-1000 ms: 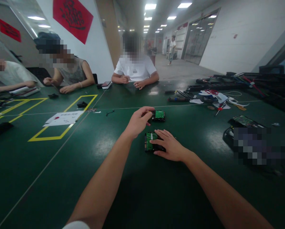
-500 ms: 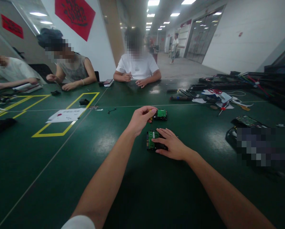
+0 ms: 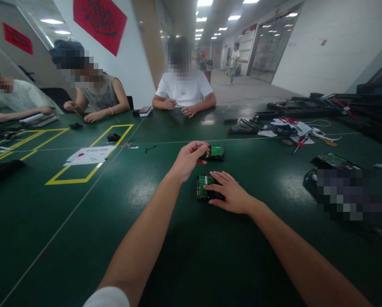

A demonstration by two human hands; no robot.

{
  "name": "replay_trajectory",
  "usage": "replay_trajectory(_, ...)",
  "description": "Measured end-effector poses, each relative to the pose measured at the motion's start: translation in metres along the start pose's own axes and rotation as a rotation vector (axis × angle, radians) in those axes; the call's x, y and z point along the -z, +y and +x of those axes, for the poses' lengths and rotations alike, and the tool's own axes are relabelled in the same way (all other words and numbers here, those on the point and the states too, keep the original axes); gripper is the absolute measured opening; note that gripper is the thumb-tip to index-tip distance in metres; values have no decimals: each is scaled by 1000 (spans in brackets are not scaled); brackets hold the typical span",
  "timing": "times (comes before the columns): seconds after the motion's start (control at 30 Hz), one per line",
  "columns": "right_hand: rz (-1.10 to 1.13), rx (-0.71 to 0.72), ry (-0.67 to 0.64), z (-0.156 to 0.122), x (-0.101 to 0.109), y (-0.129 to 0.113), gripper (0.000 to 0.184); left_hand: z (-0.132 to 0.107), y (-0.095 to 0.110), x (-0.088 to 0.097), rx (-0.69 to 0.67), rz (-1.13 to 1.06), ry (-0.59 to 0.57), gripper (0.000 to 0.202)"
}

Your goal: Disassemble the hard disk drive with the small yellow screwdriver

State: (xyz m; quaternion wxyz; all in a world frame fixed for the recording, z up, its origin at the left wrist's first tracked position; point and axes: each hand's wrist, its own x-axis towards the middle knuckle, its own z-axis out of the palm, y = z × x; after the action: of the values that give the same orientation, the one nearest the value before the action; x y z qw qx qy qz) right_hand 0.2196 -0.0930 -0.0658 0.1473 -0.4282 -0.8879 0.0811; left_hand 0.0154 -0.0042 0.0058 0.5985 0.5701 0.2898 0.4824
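On the green table, the nearer hard drive (image 3: 202, 187) lies with its green circuit board facing up. My right hand (image 3: 229, 192) spans it from the right, thumb along the near edge, one finger across the board and the others by the far edge. Just beyond, a second hard drive (image 3: 216, 152) also lies board up. My left hand (image 3: 191, 160) is at its left end, thumb and fingers pinched together. Whatever is between those fingertips is too small and covered to make out.
A red-handled screwdriver (image 3: 301, 143) lies to the right among cables and scraps. Nearer stands a device with an exposed circuit board (image 3: 334, 160). On the left, a paper sheet (image 3: 90, 155) overlaps a yellow tape outline (image 3: 70, 182). A person (image 3: 184, 91) sits opposite; others sit further left.
The left hand's fingertips have shifted slightly at the end of the farther drive; a yellowish bit beneath them no longer shows. The right hand stays on the nearer drive.
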Motion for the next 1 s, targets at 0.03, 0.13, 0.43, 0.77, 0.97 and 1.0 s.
replay_trajectory(0.03, -2, 4, 3, 0, -1, 1, 56, 0, -1, 1, -4, -3, 13, 30)
replay_trajectory(0.13, -7, 13, 9, 0, -2, 2, 56, 1, -3, 2, -2, -14, 30, 31)
replay_trajectory(0.43, -18, 0, 2, -1, -2, 1, 56, 2, -5, 4, -1, 21, 32, 33)
replay_trajectory(0.77, -24, 8, 4, -2, -1, 0, 55, 5, -3, 7, -121, 231, 24, 25)
replay_trajectory(0.97, -31, 11, 14, -2, -3, 2, 55, 6, -3, 5, -185, 341, -13, 27)
replay_trajectory(1.0, -31, 10, 16, -2, -3, 2, 54, 6, -3, 5, -202, 364, -26, 27)
